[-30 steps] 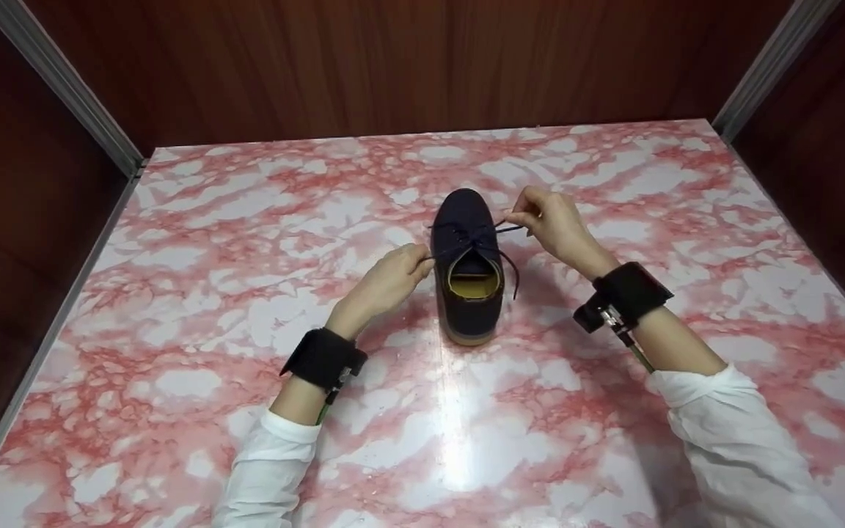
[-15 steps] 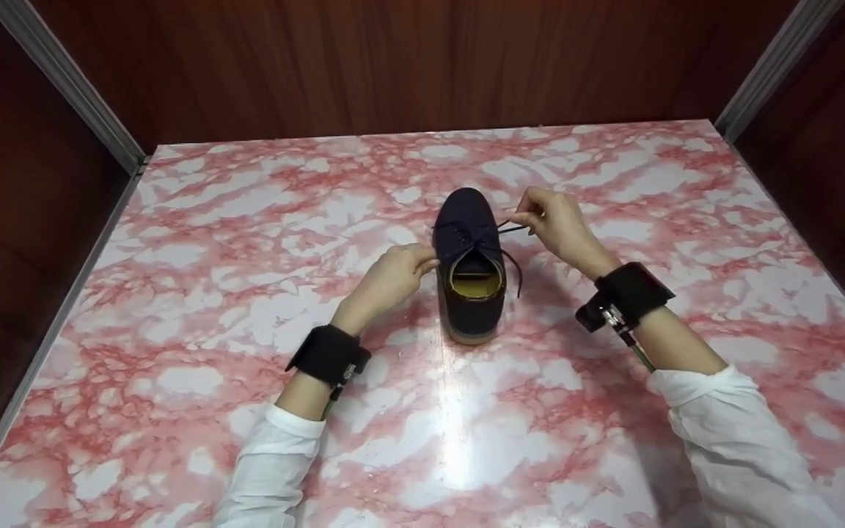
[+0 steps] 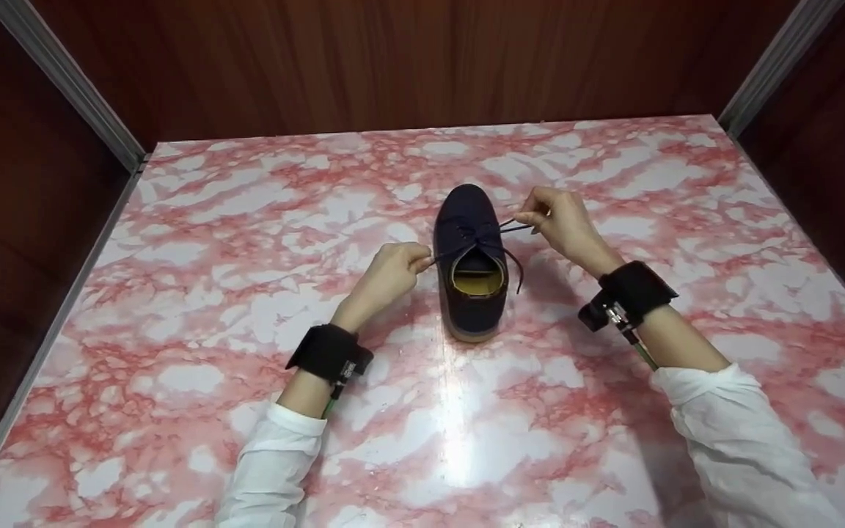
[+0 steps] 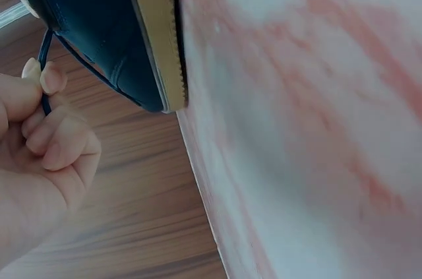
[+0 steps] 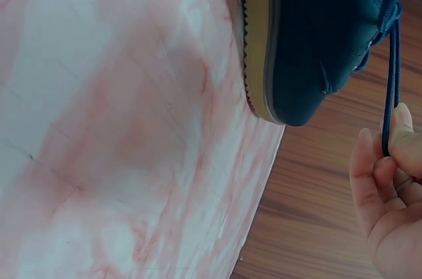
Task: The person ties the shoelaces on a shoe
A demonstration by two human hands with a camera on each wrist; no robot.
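Note:
A dark navy lace-up shoe (image 3: 472,312) with a yellow insole stands on the table, toe pointing away. My left hand (image 3: 386,275), at the shoe's left side, pinches one shoelace end between thumb and fingers. That lace (image 4: 45,55) runs from the shoe's lacing into the fingertips in the left wrist view. To the right of the shoe, my right hand (image 3: 565,224) pinches a doubled strand of lace (image 5: 390,88), which looks like a loop. A loose lace end (image 3: 518,275) hangs down the shoe's right side. The knot is too small to make out.
A table top (image 3: 195,308) with a red and white marbled pattern lies under the shoe. Dark wood panels (image 3: 422,66) rise at the back and on both sides, with metal strips at the corners. Black straps (image 3: 635,293) wrap both wrists.
Both hands keep their pinch on the laces. The right hand has shifted slightly right, the left hand barely at all. The shoe has moved very little.

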